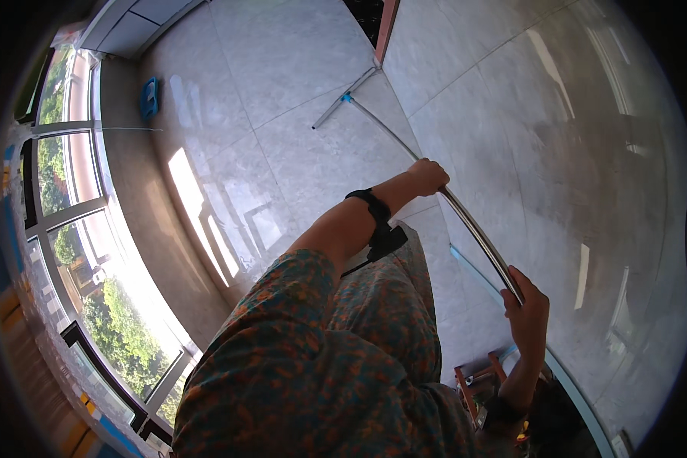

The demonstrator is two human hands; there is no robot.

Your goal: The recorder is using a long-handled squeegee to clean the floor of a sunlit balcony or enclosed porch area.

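Observation:
A long-handled floor squeegee [332, 111] with a thin straight head and a blue joint rests on the pale tiled floor [282, 61] ahead of me. Its shiny metal pole [477, 235] slants back toward my right side. Partway along the pole, my left hand [429, 176] is closed around it. My right hand [528, 304] grips the pole near its upper end, beside the tiled wall. The far end of the squeegee head lies close to the wall corner by the door frame. A black strap with a dark box [387, 241] is on my left forearm.
A grey tiled wall [588, 153] rises on the right, with a reddish door frame [386, 32] at its far end. Windows [75, 172] line the left. A blue plastic object [149, 98] is on the floor by the left wall. Wooden shelving [466, 389] stands lower right.

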